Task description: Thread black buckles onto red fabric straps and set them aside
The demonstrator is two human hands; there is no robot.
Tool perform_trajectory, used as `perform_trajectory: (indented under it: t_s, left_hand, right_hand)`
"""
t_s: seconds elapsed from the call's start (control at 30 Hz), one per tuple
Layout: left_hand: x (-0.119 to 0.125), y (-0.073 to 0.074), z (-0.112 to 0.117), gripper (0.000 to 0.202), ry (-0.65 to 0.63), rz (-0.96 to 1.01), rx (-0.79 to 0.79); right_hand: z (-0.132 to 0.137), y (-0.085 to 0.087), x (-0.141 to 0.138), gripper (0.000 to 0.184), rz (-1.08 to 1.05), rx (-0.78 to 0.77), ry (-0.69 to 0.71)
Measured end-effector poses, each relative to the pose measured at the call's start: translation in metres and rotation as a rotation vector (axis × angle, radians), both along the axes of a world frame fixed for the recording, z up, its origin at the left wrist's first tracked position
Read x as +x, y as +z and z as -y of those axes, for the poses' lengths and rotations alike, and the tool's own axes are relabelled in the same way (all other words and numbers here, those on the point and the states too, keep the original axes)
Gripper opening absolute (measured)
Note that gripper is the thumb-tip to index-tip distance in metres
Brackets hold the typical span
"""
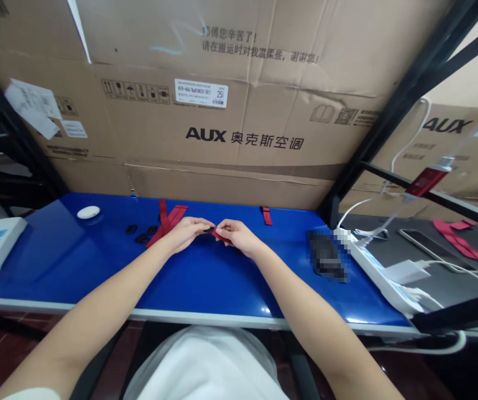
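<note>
1. Left hand (187, 232): fingers pinched shut on a small black buckle (209, 228), low over the blue tabletop (205, 278).
2. Right hand (238, 235): fingertips closed on a short red strap (221, 236). It meets the left hand at the centre of the tabletop, and the strap end touches the buckle.
3. Loose red straps (168, 218): a small heap lying just beside the left hand, at its 10 o'clock.
4. Spare black buckles (141, 233): a few on the tabletop at 9 o'clock from the left hand, touching the heap's near edge.
5. White oval object (88, 211): farther out at 10 o'clock, well apart.
6. Single red strap piece (266, 215): at 2 o'clock from the right hand, near.
7. White power strip (372, 266): at 4 o'clock, on the right edge of the tabletop.
8. Cardboard box (243, 139): upright at 12 o'clock, behind the tabletop.
</note>
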State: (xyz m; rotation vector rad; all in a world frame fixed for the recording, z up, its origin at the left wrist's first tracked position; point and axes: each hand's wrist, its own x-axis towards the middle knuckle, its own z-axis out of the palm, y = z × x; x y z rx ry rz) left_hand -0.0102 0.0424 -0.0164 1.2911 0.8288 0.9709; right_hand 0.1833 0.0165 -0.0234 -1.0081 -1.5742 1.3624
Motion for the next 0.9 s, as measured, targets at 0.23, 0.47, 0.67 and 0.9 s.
perform_trajectory:
  t_s: [0.23,0.47,0.67,0.9]
  left_hand:
    - [0.007,-0.009,0.001,0.031,0.103,0.093,-0.045]
    - [0.01,-0.008,0.001,0.024,0.124,0.152,-0.129]
    - [0.009,-0.009,0.003,0.019,0.034,0.185,-0.212]
    - [0.008,-0.01,0.003,0.016,0.047,0.208,-0.217]
  right_hand:
    - [-0.005,-0.005,0.001,0.016,0.051,0.082,-0.049]
    - [-0.007,-0.005,-0.002,0.011,0.118,0.245,-0.06]
    - [-0.007,-0.001,0.002,0.013,0.133,0.377,-0.041]
    - [-0.012,-0.005,0.003,0.01,-0.084,0.26,-0.01]
